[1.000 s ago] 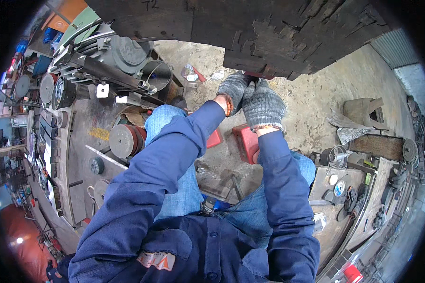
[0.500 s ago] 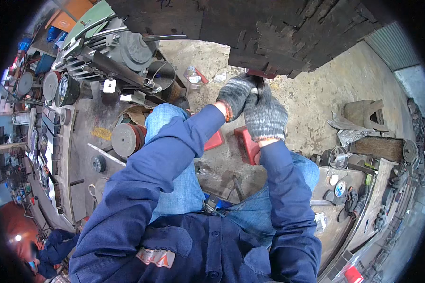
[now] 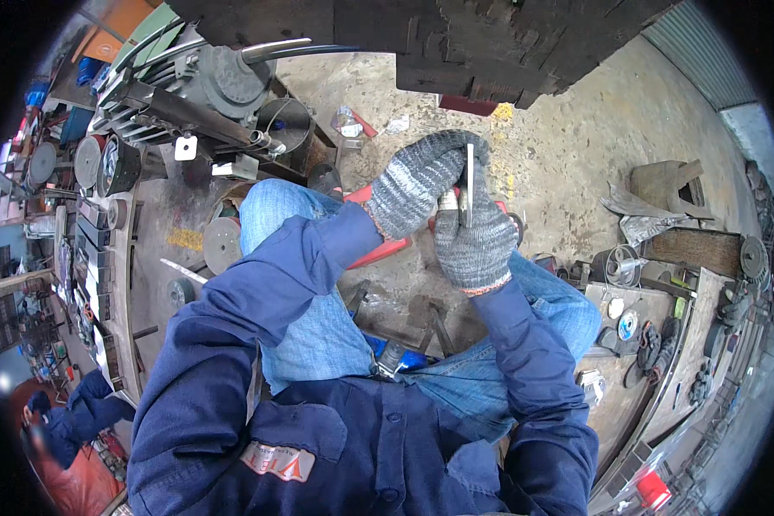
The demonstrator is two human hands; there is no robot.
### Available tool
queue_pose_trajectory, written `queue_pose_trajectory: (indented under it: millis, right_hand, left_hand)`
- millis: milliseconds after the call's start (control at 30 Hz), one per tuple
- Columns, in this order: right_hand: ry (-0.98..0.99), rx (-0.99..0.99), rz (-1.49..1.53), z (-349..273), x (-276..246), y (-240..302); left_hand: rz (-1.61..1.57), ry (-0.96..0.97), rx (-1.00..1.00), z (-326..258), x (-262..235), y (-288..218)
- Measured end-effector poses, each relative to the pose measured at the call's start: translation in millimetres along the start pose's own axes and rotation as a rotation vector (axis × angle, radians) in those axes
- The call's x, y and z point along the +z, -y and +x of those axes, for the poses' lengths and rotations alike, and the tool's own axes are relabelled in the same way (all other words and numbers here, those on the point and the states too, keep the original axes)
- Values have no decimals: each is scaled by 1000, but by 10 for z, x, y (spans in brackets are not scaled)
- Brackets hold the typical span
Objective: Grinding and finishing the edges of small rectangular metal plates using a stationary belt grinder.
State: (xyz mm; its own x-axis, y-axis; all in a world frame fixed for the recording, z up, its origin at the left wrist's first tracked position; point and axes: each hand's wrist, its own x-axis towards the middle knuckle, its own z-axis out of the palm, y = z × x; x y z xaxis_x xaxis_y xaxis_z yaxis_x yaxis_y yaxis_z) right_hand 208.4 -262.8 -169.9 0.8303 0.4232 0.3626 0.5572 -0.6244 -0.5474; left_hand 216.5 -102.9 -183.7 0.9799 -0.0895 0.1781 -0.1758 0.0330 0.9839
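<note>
2 gloved hands meet at a thin flat strip, out above the workshop floor.

From where I stand, the right hand (image 3: pixel 475 243), in a grey knitted glove, is closed on the lower part of the strip (image 3: pixel 469 176), which points away from the person, its narrow pale edge showing. The left hand (image 3: pixel 414 187), gloved alike, is curled in from the side, close by the strip's upper part; its fingertips are hidden, so I can't tell whether it grips too. Past the hands hangs a dark, chipped board (image 3: pixel 499 43), apart from both. Below them are the person's 2 legs in blue jeans (image 3: pixel 305 335), spread apart, with a red object (image 3: pixel 377 255) partly covered by the left hand. A grey motor housing (image 3: pixel 228 82) is off to the left, above the concrete floor (image 3: pixel 568 172).
</note>
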Motion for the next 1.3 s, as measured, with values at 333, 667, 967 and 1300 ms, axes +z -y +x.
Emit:
queue_pose_trajectory:
  millis: [333, 667, 967, 1300]
  right_hand:
    - [199, 309, -159, 517, -106, 324]
    - [345, 413, -294, 890, 154, 163]
    - [389, 338, -277, 847, 237, -83]
    - [387, 363, -149, 485, -56, 250]
  left_hand:
    - [460, -37, -34, 203, -120, 66]
    - [585, -124, 43, 544, -307, 624]
    - [390, -227, -100, 443, -259, 438]
    - [-499, -27, -502, 128, -358, 275]
